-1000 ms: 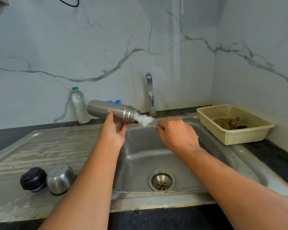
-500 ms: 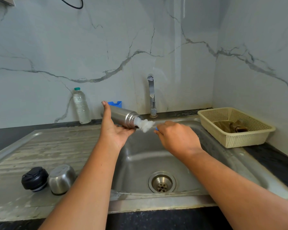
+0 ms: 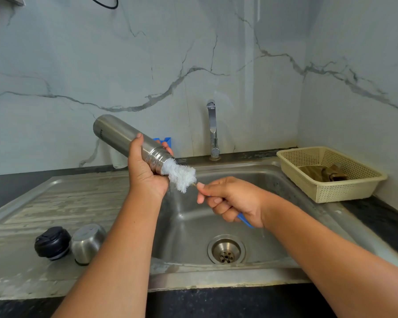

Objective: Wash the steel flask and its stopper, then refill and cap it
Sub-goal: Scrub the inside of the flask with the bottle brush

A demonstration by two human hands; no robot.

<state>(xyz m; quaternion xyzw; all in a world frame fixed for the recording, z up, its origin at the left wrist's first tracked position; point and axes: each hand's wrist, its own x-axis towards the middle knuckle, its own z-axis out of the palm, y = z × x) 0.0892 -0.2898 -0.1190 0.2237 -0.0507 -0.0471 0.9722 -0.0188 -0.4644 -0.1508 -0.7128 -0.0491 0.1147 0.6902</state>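
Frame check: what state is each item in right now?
flask: uncapped, tilted mouth-down, gripped by left hand
brush: bristles partly inside flask mouth, right hand holds handle
stopper: off, on drainboard
steel cup: off, beside stopper
tap: no water running
basket: holds cloth

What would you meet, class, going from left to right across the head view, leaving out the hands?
black stopper → steel cup lid → steel flask → white bottle brush → tap → cream plastic basket
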